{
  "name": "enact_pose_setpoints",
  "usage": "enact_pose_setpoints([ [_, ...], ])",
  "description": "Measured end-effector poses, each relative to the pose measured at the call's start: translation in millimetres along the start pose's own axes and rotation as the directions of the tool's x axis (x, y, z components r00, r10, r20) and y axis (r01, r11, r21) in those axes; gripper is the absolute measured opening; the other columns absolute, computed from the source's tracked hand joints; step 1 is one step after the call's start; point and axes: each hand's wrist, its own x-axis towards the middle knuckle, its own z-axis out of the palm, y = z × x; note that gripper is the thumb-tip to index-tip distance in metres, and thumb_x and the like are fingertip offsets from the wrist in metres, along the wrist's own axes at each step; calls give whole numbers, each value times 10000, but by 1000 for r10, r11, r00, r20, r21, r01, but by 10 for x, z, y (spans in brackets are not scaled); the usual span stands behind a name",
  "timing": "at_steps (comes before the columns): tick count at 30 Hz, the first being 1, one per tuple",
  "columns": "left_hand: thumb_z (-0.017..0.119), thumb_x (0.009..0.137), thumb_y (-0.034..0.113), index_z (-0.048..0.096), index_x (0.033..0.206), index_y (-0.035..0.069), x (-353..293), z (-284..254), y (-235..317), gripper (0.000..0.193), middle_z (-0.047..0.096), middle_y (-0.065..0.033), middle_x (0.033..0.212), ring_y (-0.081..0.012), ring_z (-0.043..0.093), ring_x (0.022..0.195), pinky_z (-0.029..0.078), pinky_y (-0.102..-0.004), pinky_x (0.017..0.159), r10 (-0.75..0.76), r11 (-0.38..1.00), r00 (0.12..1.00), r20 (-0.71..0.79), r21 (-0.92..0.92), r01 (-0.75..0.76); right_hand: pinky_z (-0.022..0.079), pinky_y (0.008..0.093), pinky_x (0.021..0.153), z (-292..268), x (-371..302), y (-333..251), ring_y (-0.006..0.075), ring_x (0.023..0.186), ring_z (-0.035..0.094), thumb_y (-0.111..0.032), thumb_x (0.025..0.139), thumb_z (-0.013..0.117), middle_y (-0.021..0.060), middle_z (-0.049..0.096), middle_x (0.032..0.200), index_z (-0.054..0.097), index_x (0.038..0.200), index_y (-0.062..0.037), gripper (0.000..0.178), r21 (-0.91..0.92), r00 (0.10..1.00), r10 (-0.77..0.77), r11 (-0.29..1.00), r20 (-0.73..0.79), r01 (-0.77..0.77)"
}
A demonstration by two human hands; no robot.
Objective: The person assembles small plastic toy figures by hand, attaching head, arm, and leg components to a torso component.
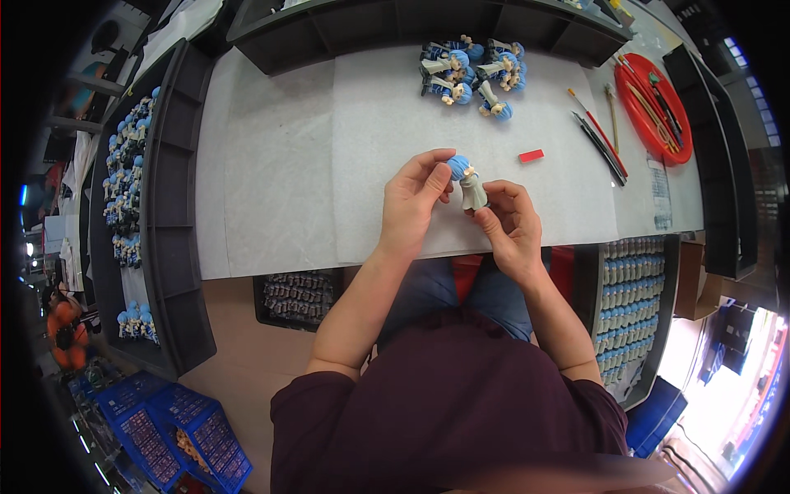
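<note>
holds a blue-haired figurine (471, 191) in both hands, above the near part of a white sheet (383, 107); grasps its head between thumb and fingers of the left hand (413, 193); grips its pale lower end between thumb and fingers of the right hand (513, 226); has a small red block (532, 156) lying just beyond the right hand; faces a cluster of similar figurines (467, 74) lying farther back on the sheet; has two black pen-like tools (598, 146) and a thin red stick (599, 129) at the right, near a red oval tray (636, 115) bearing more tools; sits beside a dark bin (177, 165) of figurines on the left; wears a maroon shirt (453, 395).
</note>
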Motion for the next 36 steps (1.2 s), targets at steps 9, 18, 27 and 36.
enact_pose_setpoints([
  [9,550,891,123,558,1118,7,-3,-26,-10,255,609,-59,1012,-80,529,800,420,-210,691,5,999,1000,14,-43,-5,462,262,786,-29,7,39,152,917,560,7,806,630,107,548,1021,439,1134,15,379,45,999,-38,998,-29,40],
  [18,552,884,89,517,1192,6,-14,36,-36,321,593,-119,1115,-128,565,959,455,-253,807,35,998,999,22,60,-37,474,252,754,-15,29,46,144,941,536,49,733,681,105,523,1077,471,1130,16,450,24,987,-132,991,-94,135],
  [27,582,843,0,528,1145,-15,-37,38,-106,308,596,-82,1031,-112,565,905,475,-235,805,79,972,996,43,219,-86,465,265,744,-401,264,-194,161,962,551,95,719,606,101,543,1116,553,1080,-32,386,-399,937,-311,888,-160,227],
  [36,654,786,34,528,1009,-26,-86,130,-158,263,610,-106,956,-129,587,865,484,-251,756,124,887,989,85,437,-149,468,263,701,-789,506,-194,151,823,606,-44,816,610,37,638,921,580,1086,-32,272,-587,992,-50,809,-113,-26],
])
